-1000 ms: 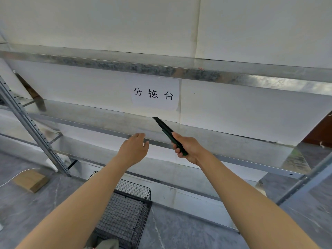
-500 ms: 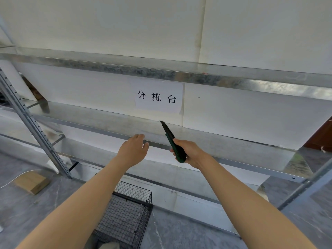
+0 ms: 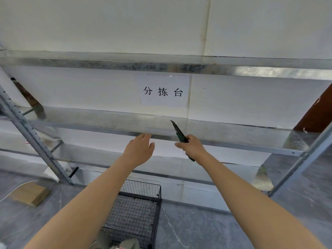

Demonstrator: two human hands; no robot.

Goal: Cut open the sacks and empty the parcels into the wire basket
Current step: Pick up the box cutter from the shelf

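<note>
Shelving of galvanised steel point(image 3: 233, 139) fills the view, with a paper sign point(image 3: 163, 91) behind it. Wire basket point(image 3: 138, 211) sits on the floor below, between the forearms. Left hand point(image 3: 139, 150) is open, fingertips at the shelf edge. Right hand point(image 3: 193, 147) grips a dark utility knife point(image 3: 179, 133), tip pointing up over the shelf.

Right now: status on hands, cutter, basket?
Right hand shut on utility knife, blade up over shelf. Left hand open, empty. Wire basket on floor below. No sack clearly visible.
</note>
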